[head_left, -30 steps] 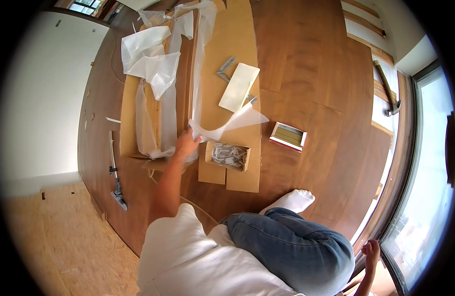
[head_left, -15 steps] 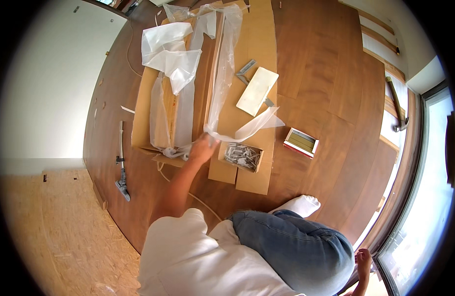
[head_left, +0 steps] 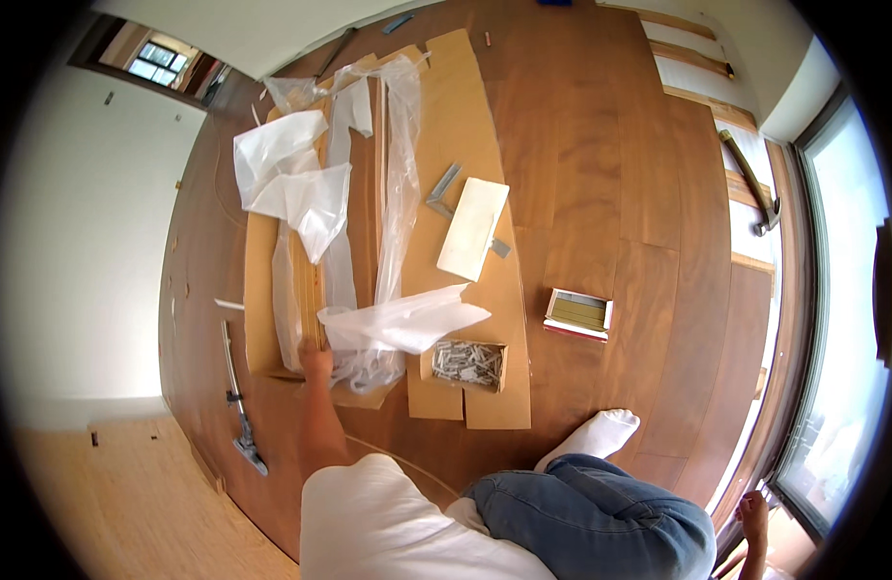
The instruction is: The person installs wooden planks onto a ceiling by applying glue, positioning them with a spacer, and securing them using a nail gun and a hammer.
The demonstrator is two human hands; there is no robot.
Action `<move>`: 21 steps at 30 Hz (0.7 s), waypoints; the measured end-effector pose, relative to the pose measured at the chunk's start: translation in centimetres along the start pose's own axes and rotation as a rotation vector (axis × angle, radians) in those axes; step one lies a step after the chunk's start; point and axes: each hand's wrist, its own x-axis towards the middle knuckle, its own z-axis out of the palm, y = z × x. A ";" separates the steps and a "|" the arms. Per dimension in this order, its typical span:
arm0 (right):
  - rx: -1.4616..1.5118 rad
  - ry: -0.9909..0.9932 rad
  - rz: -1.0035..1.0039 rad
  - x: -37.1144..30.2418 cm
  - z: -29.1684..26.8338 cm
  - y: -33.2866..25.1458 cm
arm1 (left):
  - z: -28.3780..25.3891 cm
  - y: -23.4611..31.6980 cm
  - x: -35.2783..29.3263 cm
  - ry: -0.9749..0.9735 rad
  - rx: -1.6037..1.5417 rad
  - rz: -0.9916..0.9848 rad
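My left hand (head_left: 316, 362) resting at near left end of long cardboard box (head_left: 260, 324), just beside loose plastic sheet (head_left: 402, 321); finger grip hidden, cannot tell whether I'm grasping. My right hand (head_left: 752, 514) hanging at near right, fingers curling; cannot tell whether holding anything. Sheet lying across near end, small box (head_left: 505, 370) sitting near right of it, white block (head_left: 473, 230) lying farther.

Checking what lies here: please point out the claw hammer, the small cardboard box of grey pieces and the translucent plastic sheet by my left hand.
Claw hammer (head_left: 748, 173): head view, on the handle.
Small cardboard box (head_left: 428, 364): head view, on its left wall.
Translucent plastic sheet (head_left: 402, 322): head view, on its loose flap.
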 end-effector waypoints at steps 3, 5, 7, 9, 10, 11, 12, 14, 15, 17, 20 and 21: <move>-0.114 -0.006 0.057 -1.1 -0.1 1.4 | -2.9 -4.0 2.3 -0.319 -0.028 -0.152; -0.098 0.001 0.103 -3.0 -0.4 1.6 | -2.2 -2.4 1.1 -0.326 -0.017 -0.164; -0.120 -0.018 0.121 -3.3 -0.5 1.9 | -2.6 -2.2 -0.5 -0.199 0.046 -0.243; -0.096 0.017 0.191 -4.7 -0.7 2.3 | -2.7 1.4 -1.7 -0.191 0.113 -0.209; -0.085 0.011 0.215 -4.7 -0.5 2.2 | -3.3 2.8 -2.1 -0.188 0.127 -0.147; -0.052 0.001 0.230 -4.4 -0.3 2.1 | -3.6 4.2 -2.6 -0.187 0.139 -0.085; -0.029 -0.029 0.243 -3.4 0.0 2.0 | -4.3 4.2 -3.5 -0.188 0.166 -0.041; -0.075 -0.070 0.193 -1.8 0.7 1.7 | -4.3 5.0 -4.4 -0.068 0.143 0.082; -0.149 -0.084 0.133 -1.1 0.9 1.2 | -4.1 5.7 -4.7 -0.010 0.125 0.146; -0.209 -0.110 0.077 -0.5 0.5 -1.0 | -4.9 10.0 -4.9 -0.115 0.086 0.166; -0.034 -0.039 -0.024 1.9 1.0 -1.7 | -4.1 8.5 -4.9 -0.072 0.001 0.246; -0.002 -0.022 -0.026 2.3 1.0 -2.1 | -3.6 8.5 -4.7 -0.080 0.031 0.268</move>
